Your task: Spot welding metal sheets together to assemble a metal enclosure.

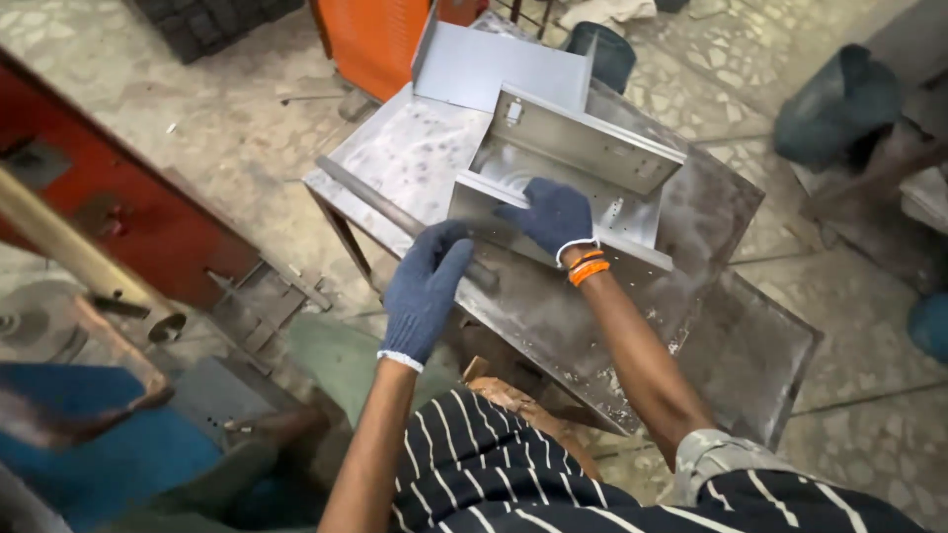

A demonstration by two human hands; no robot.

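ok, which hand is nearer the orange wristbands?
Right. The orange wristbands sit on the wrist of the right hand, which presses on the folded sheet-metal part. The left hand is off to their left, on the grey bar.

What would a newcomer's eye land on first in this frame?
Two blue-gloved hands at the centre: the left hand rests on a grey metal bar lying along the steel worktable, and the right hand, with orange bands at the wrist, presses down on a folded sheet-metal panel. A red machine stands at the left.
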